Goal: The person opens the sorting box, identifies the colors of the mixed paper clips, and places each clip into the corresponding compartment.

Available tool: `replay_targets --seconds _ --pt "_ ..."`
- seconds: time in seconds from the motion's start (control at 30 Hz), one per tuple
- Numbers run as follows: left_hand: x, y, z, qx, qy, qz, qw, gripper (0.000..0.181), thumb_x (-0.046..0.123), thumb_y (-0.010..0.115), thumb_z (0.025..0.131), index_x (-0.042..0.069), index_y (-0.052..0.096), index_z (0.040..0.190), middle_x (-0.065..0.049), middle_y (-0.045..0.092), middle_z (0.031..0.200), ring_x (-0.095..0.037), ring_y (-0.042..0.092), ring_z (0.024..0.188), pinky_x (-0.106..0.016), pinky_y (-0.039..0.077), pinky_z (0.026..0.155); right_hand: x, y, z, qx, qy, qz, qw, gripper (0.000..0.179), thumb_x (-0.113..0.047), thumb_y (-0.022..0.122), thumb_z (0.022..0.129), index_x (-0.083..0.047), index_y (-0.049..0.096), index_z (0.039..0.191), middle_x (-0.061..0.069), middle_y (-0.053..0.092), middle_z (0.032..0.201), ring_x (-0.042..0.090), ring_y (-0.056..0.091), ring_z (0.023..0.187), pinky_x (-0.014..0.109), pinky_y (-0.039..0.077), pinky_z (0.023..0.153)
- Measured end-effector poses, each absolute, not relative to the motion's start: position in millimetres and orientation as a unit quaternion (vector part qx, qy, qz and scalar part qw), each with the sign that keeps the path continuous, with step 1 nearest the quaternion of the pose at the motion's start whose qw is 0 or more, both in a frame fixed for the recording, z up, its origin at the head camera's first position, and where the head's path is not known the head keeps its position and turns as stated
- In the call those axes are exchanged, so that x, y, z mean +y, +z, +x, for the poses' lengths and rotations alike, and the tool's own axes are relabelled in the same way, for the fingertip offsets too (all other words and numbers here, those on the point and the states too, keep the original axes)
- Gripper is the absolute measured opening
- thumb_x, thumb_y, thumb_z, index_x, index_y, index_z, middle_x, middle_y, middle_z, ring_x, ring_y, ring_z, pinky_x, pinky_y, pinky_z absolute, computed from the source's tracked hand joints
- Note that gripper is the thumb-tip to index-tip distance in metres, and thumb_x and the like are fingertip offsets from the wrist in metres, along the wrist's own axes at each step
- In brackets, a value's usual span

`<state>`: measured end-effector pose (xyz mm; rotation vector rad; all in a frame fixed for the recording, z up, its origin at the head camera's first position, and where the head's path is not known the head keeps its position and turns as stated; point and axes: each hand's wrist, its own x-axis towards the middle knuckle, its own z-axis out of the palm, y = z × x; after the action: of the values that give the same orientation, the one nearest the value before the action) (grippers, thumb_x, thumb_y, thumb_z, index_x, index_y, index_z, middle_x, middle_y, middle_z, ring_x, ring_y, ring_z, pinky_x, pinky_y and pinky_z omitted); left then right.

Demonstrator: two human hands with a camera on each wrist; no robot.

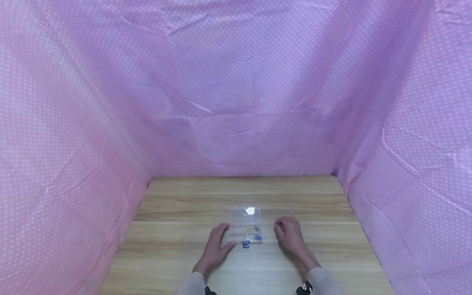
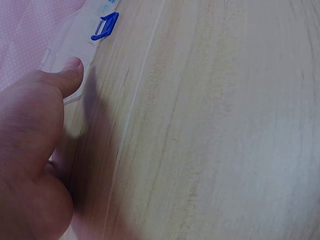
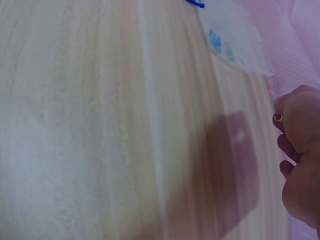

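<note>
On the table lies a clear plastic compartment box (image 1: 237,230) with its lid (image 1: 239,216) folded back. Blue paper clips (image 1: 258,237), green paper clips (image 1: 257,229) and yellow paper clips (image 1: 249,230) sit in its right-hand compartments. My left hand (image 1: 215,248) holds the box at its left end, thumb along the front edge. A blue latch (image 2: 106,26) hangs at the front. Right of the box, my right hand (image 1: 290,234) pinches a yellow paper clip (image 3: 278,118) between thumb and forefinger; only a small loop of it shows.
The wooden table (image 1: 177,205) carries the box near its middle. Pink dotted cloth (image 1: 236,143) hangs behind the table and along both sides. Dark bands (image 1: 304,288) are at the wrists.
</note>
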<state>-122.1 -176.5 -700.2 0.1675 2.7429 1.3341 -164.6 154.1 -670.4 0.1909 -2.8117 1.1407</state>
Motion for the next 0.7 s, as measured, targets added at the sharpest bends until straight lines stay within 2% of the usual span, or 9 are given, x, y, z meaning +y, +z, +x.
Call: replay_targets --seconds 0.17,0.3,0.47,0.7 --pt "-176 -700 -122 0.896 0.438 0.054 0.046 0.069 0.035 0.081 0.105 0.014 0.053 0.164 -0.021 0.052 0.174 -0.049 0.038 0.168 -0.070 0.014 0.146 153 -662 -165 -0.919 0.387 0.059 0.050 0.011 -0.008 0.078 0.104 -0.006 0.081 0.114 0.003 0.077 0.104 0.025 0.066 0.112 0.052 0.052 0.112" --pt "-176 -699 -122 0.897 0.436 0.055 0.041 0.069 0.034 0.081 0.104 0.013 0.053 0.164 -0.022 0.051 0.173 -0.050 0.039 0.167 -0.071 0.014 0.145 153 -657 -166 -0.914 0.393 0.066 0.071 0.012 -0.006 0.079 0.103 -0.004 0.081 0.114 0.004 0.079 0.105 0.028 0.069 0.113 0.056 0.052 0.116" --pt "-175 -699 -122 0.897 0.437 0.056 0.039 0.069 0.032 0.081 0.104 0.012 0.053 0.164 -0.023 0.051 0.174 -0.050 0.040 0.167 -0.071 0.014 0.145 152 -654 -165 -0.914 0.389 0.075 0.092 0.010 -0.006 0.081 0.102 -0.005 0.082 0.112 0.004 0.080 0.102 0.028 0.072 0.110 0.057 0.054 0.114" --pt "-176 -701 -123 0.898 0.436 0.045 0.048 0.070 0.035 0.081 0.104 0.016 0.053 0.165 -0.020 0.050 0.176 -0.048 0.036 0.169 -0.071 0.015 0.145 149 -651 -164 -0.912 0.391 0.077 0.095 0.009 -0.005 0.080 0.102 -0.006 0.081 0.111 0.003 0.079 0.102 0.028 0.072 0.111 0.058 0.055 0.113"
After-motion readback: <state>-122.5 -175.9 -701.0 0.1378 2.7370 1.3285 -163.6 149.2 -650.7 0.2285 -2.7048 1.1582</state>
